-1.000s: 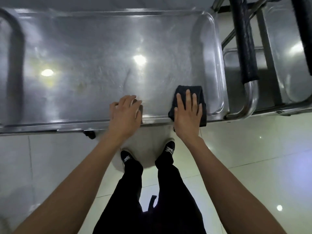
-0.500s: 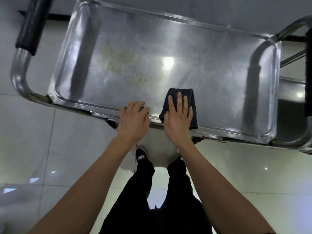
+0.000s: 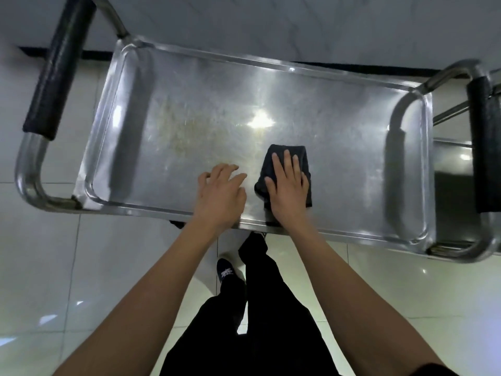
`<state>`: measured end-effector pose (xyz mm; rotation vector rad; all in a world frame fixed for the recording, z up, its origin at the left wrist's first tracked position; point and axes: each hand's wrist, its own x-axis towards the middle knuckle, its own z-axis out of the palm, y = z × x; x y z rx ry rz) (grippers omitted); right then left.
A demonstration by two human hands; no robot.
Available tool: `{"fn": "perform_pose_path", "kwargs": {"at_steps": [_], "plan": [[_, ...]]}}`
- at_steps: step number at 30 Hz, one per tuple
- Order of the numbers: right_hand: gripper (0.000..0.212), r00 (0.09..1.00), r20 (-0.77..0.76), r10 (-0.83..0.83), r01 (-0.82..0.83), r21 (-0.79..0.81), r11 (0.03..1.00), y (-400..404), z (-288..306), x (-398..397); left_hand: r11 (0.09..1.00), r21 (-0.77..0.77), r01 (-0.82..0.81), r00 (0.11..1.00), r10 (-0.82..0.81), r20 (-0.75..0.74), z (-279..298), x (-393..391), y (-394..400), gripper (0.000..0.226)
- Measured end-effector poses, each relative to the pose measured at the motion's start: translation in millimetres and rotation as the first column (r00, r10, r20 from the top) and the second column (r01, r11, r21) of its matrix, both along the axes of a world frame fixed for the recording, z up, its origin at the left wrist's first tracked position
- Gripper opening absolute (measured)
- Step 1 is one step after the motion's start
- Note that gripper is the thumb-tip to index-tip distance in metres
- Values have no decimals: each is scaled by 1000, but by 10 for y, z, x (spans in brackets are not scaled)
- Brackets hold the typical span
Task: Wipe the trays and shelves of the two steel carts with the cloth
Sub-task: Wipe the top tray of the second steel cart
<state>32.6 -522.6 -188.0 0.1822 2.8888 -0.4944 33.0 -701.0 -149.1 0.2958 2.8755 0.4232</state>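
On the steel cart's top tray [image 3: 339,147], near the middle of its near edge, the right hand [image 3: 288,185] presses flat, fingers straight, on the dark folded cloth [image 3: 303,156], while the left hand [image 3: 221,194] rests just beside it with loosely bent fingers, holding nothing.

From my seat, most of the folded dark cloth [image 3: 294,156] is covered by the right hand [image 3: 288,189], so I cannot read its full outline. The left hand [image 3: 221,195] hides the steel tray's [image 3: 339,158] near rim beneath it, and whether its fingertips touch the metal I cannot tell. The second cart [image 3: 455,164] is cut off at the right edge, its shelf mostly behind the black-padded handle [image 3: 485,147]. Glare washes out the tray's middle. My right shoe sits hidden under the tray, and both elbows run off the bottom edge.
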Motion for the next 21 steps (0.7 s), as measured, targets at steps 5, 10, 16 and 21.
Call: {"fn": "perform_pose_path", "kwargs": {"at_steps": [5, 10, 16, 21], "plan": [[57, 999, -33, 8, -8, 6, 1000, 232, -88, -502, 1000, -17, 15, 1000, -15, 7, 46, -508, 186, 36], [55, 999, -48, 14, -14, -4, 1000, 461, -97, -1062, 999, -40, 20, 999, -19, 30, 105, -1044, 393, 35], [55, 999, -47, 6, -6, -5, 1000, 577, -114, -1689, 999, -52, -16, 1000, 18, 20, 172, -1466, 451, 38], [56, 998, -57, 5, -5, -6, 1000, 564, -106, -2209, 998, -49, -26, 999, 28, 32, 133, -1799, 327, 39]]}}
